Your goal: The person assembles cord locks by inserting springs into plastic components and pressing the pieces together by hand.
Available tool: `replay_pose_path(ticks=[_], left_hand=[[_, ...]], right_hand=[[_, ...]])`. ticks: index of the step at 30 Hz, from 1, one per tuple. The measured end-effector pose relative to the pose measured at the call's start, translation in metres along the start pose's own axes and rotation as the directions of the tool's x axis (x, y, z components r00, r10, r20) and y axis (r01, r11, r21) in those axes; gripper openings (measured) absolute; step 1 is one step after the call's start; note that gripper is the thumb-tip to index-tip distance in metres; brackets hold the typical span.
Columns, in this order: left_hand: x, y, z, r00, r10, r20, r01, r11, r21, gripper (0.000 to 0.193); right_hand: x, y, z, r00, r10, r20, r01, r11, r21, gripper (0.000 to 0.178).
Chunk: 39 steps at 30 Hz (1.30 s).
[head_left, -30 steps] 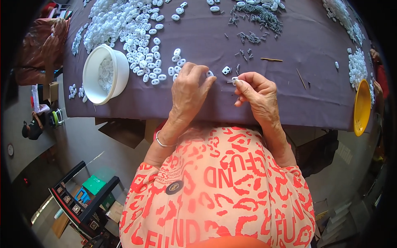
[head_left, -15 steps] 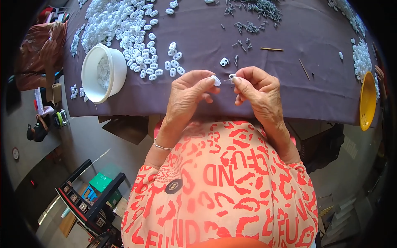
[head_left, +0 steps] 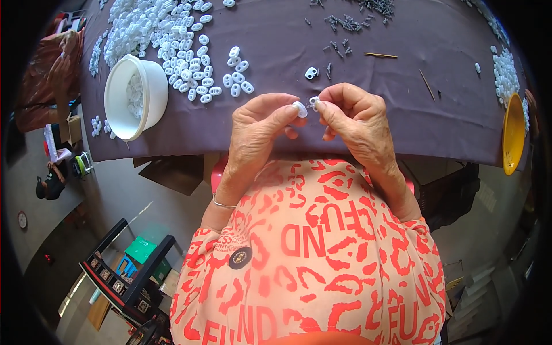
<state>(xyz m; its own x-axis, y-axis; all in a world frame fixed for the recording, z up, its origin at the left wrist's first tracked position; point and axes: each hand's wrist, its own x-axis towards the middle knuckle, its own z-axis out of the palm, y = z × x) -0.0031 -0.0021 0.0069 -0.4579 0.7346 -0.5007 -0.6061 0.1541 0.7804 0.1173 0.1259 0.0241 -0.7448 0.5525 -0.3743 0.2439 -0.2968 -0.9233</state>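
Nearest the camera is a red-and-pink patterned shirt (head_left: pixel 322 253), with both forearms rising from it toward the table edge. A thin bangle (head_left: pixel 221 202) sits on the left wrist.

The left hand (head_left: pixel 256 135) pinches a small white oval piece (head_left: pixel 299 108) between thumb and forefinger, the fingertips closed on it. The right hand (head_left: pixel 356 123) faces it, thumb and forefinger closed on a second white piece (head_left: pixel 315 103). Between the two pieces runs a short thin pin (head_left: pixel 308 107) (too small to tell which piece it is seated in). Both hands are held over the near edge of the table, the two pieces just beside each other.

The table is covered by a dark purple cloth (head_left: pixel 414 86). Just beyond the hands lies a single white part (head_left: pixel 311 73) with holes. To the left a loose cluster of white ovals (head_left: pixel 233 77) spreads back into a big heap (head_left: pixel 149 26). A white bowl (head_left: pixel 137 95) stands at the near left edge, with more white pieces inside. Farther back lies a scatter of dark pins (head_left: pixel 345 23), and to the right two thin sticks (head_left: pixel 379 55). At the far right sit another white pile (head_left: pixel 506 69) and a yellow dish (head_left: pixel 513 141) at the cloth's edge.
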Motion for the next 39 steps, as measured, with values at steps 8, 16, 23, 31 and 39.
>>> replay_pose_path(ticks=[8, 16, 23, 31, 39], left_hand=[[-0.001, 0.001, 0.002, 1.000, 0.027, -0.012, -0.026, 0.996, 0.082, 0.017], [-0.002, 0.000, 0.005, 0.999, 0.050, -0.021, -0.047, 0.990, 0.136, 0.016], [-0.003, -0.002, 0.004, 0.998, 0.061, -0.033, -0.057, 0.992, 0.114, 0.014], [-0.004, -0.009, 0.004, 0.994, 0.095, -0.059, -0.089, 0.991, 0.100, 0.015], [-0.005, -0.014, 0.007, 0.986, 0.138, -0.089, -0.128, 0.985, 0.112, 0.014]], right_hand=[[0.002, 0.004, -0.002, 0.999, 0.006, 0.047, 0.001, 0.991, -0.137, 0.013], [0.004, 0.007, -0.002, 0.998, 0.015, 0.067, -0.003, 0.984, -0.179, 0.015], [0.006, 0.009, 0.000, 0.997, 0.014, 0.076, 0.002, 0.978, -0.208, 0.016], [0.008, 0.009, -0.001, 0.992, 0.061, 0.109, -0.036, 0.975, -0.219, 0.017], [0.009, 0.009, -0.002, 0.989, 0.080, 0.126, -0.057, 0.982, -0.178, 0.016]])
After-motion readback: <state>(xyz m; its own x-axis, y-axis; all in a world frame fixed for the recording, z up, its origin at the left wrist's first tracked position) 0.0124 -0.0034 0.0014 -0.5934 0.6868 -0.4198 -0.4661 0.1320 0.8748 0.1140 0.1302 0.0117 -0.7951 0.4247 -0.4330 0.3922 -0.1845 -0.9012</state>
